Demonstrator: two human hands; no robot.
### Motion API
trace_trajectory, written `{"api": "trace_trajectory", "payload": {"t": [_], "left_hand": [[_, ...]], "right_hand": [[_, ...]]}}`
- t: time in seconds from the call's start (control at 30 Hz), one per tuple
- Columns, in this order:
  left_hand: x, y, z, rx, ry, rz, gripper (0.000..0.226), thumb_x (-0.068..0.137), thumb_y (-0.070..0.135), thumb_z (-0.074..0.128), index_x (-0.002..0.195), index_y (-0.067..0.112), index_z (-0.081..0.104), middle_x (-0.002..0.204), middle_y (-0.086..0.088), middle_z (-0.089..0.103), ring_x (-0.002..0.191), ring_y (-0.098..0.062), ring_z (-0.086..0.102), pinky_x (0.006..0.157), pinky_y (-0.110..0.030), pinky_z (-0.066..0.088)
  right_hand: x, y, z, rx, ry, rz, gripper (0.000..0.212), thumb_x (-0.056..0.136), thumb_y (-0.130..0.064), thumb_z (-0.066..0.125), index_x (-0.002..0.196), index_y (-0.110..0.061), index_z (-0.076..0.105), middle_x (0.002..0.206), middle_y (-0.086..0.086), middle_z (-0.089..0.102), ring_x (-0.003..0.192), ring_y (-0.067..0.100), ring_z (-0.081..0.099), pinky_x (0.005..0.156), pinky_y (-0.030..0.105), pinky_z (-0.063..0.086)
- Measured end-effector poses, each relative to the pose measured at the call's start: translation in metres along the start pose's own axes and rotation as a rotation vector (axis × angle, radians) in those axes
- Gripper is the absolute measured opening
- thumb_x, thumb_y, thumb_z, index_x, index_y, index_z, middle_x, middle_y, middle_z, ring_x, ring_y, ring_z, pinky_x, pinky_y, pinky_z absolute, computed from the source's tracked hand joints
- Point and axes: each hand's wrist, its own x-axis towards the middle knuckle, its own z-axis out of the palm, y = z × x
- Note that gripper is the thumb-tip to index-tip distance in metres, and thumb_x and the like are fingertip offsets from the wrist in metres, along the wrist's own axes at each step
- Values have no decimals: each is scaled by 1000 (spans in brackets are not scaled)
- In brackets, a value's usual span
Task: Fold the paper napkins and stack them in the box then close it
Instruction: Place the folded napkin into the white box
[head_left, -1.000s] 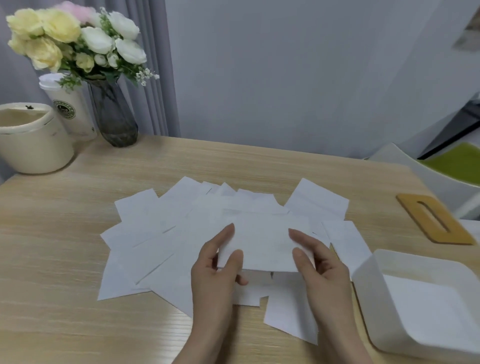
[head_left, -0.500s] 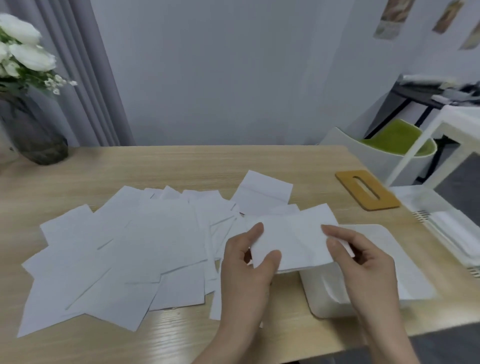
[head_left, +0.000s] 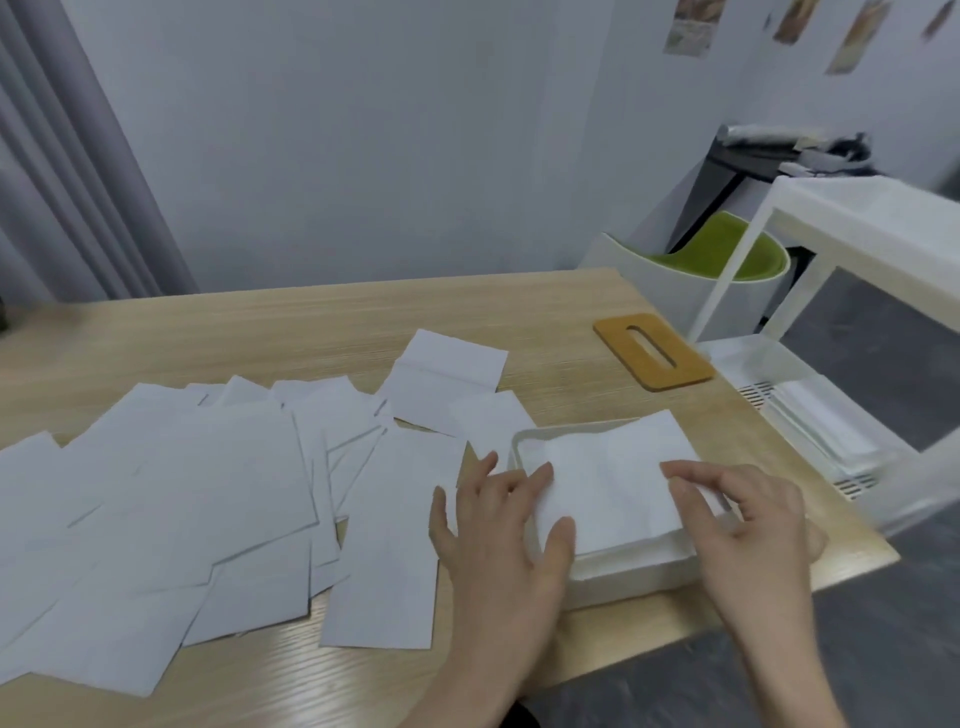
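Observation:
A folded white napkin (head_left: 613, 480) lies on top of the stack inside the shallow white box (head_left: 623, 569) at the table's right front. My left hand (head_left: 498, 525) touches the napkin's left edge with forefinger and thumb, its other fingers spread over the box's left rim. On the right edge of that napkin rest the fingertips of my right hand (head_left: 748, 525), thumb held away. Several unfolded napkins (head_left: 208, 493) lie spread over the table to the left. The box's wooden slotted lid (head_left: 652, 356) lies flat behind the box.
The wooden table (head_left: 311, 327) ends just right of the box. A white shelf cart (head_left: 831, 415) stands beyond that edge, with a green and white chair (head_left: 722, 254) behind it. A grey curtain (head_left: 62, 182) hangs at the back left.
Both hands carried the folded napkin to the right and lowered it onto the stack in the box. My view swung right, so the vase and flowers left the frame.

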Motion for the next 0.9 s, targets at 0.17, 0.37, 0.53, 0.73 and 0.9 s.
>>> {"api": "trace_trajectory", "payload": {"t": [0.17,0.37,0.53,0.73,0.9], "left_hand": [[0,-1,8,241,-28,112,45,90,48,37,127,36,61,124,25,53,144,4,9,113,-43,-28],[1,2,9,421,-5,186,37,87,39,40,97,29,74,106,13,67,132,-21,50,115,-56,-3],[4,1,8,521,-42,218,34,86,39,39,85,28,72,99,12,66,129,-22,52,115,-59,-2],[6,-2,5,525,-41,251,34,85,38,41,81,28,72,92,13,64,126,-22,54,115,-59,-1],[7,-4,6,554,-43,267,34,85,40,41,77,27,72,94,11,65,126,-23,53,116,-59,-2]], "right_hand": [[0,18,0,-176,4,-23,15,86,-19,67,87,-34,71,83,-14,62,107,12,43,84,27,13],[0,29,3,-307,-36,-54,18,83,-14,70,85,-32,74,78,-17,61,101,15,48,85,28,13],[4,30,3,-377,-78,-48,24,83,-10,67,82,-33,73,79,-18,62,99,12,49,93,35,16],[3,29,1,-412,-106,-49,35,79,1,64,79,-33,72,80,-18,62,97,13,49,95,35,15],[3,27,-2,-468,-162,-62,36,80,2,62,80,-33,73,82,-15,63,102,16,50,99,38,15]]}}
